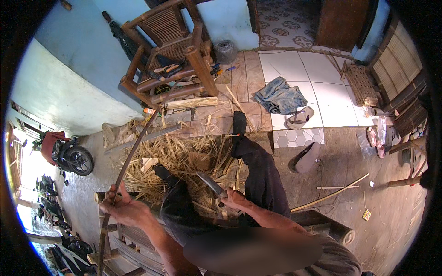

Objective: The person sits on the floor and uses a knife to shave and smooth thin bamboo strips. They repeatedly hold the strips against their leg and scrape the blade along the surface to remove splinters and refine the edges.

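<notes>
My left hand [125,207] holds a long, thin dark strip [134,146], which looks like bamboo. The strip slants from beside the bamboo seat at lower left up toward the chair ahead. In my right hand [235,199] is a knife [210,183], gripped by its handle, with its broad blade angled up and to the left. The blade is above the gap between my legs, apart from the strip. Pale shavings [138,180] lie heaped around my feet and under both hands.
A bamboo chair [195,57] stands ahead with tools on it. Denim shorts [280,95] and a sandal [300,118] lie on the tiles to the right. Thin sticks [330,193] are on the floor at right. A motorbike [76,158] is parked at far left.
</notes>
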Demonstrator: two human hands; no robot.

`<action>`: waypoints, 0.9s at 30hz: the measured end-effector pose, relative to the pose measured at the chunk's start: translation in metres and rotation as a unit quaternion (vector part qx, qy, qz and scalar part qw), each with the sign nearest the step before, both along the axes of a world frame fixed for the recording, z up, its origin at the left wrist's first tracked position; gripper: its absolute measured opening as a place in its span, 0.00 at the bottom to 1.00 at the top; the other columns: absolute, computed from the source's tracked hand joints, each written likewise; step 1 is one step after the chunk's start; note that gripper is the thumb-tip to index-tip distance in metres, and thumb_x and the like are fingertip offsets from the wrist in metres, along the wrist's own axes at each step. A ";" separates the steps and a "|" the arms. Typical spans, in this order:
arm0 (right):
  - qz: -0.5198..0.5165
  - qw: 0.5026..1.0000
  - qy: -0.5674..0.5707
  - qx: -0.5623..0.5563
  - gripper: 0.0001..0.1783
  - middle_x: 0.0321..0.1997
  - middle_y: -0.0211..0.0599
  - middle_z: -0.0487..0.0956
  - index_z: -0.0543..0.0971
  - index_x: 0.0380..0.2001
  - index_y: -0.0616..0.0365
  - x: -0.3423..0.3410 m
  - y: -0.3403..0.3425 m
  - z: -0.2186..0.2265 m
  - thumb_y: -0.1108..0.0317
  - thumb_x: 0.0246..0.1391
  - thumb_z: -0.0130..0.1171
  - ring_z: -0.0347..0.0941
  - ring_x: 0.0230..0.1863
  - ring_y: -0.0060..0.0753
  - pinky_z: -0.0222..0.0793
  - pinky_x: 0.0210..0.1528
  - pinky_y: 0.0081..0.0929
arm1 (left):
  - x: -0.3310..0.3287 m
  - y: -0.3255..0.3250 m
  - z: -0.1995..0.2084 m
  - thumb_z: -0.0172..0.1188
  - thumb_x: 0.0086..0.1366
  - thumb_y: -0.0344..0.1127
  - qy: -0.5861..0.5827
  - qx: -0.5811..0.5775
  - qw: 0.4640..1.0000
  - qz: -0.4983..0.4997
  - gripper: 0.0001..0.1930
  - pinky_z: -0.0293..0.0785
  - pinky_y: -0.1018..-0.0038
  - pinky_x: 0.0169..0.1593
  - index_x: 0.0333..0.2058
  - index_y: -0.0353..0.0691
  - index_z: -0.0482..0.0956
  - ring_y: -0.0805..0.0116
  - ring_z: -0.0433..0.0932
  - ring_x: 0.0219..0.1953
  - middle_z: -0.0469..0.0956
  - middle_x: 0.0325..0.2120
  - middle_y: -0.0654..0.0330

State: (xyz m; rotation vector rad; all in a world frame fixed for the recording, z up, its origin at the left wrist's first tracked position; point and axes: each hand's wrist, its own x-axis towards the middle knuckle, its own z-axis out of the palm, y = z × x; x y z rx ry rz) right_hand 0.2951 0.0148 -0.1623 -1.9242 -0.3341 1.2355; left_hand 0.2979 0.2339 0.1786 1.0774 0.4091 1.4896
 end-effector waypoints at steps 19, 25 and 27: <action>0.009 0.997 -0.070 -0.035 0.47 0.43 0.57 0.78 0.48 0.69 0.66 -0.002 0.009 -0.021 0.44 0.60 0.51 0.78 0.36 0.52 0.74 0.34 0.46 | 0.214 -0.007 -0.082 0.51 0.70 0.47 0.122 0.039 0.978 -0.165 0.20 0.72 0.61 0.56 0.41 0.31 0.70 0.57 0.74 0.51 0.75 0.46 0.45; -0.016 0.991 -0.131 0.009 0.48 0.27 0.50 0.77 0.48 0.68 0.67 0.002 0.010 0.004 0.44 0.59 0.51 0.72 0.20 0.38 0.68 0.19 0.38 | 0.174 0.070 -0.096 0.38 0.74 0.49 0.085 -0.137 0.987 0.020 0.24 0.77 0.58 0.54 0.36 0.31 0.72 0.57 0.76 0.47 0.77 0.40 0.48; 0.028 0.993 -0.112 -0.026 0.47 0.21 0.45 0.74 0.48 0.68 0.68 0.003 0.013 0.006 0.45 0.59 0.51 0.66 0.15 0.34 0.64 0.15 0.37 | 0.150 0.116 -0.117 0.36 0.74 0.47 0.065 -0.223 0.972 0.031 0.24 0.78 0.62 0.50 0.34 0.31 0.72 0.58 0.77 0.44 0.77 0.37 0.49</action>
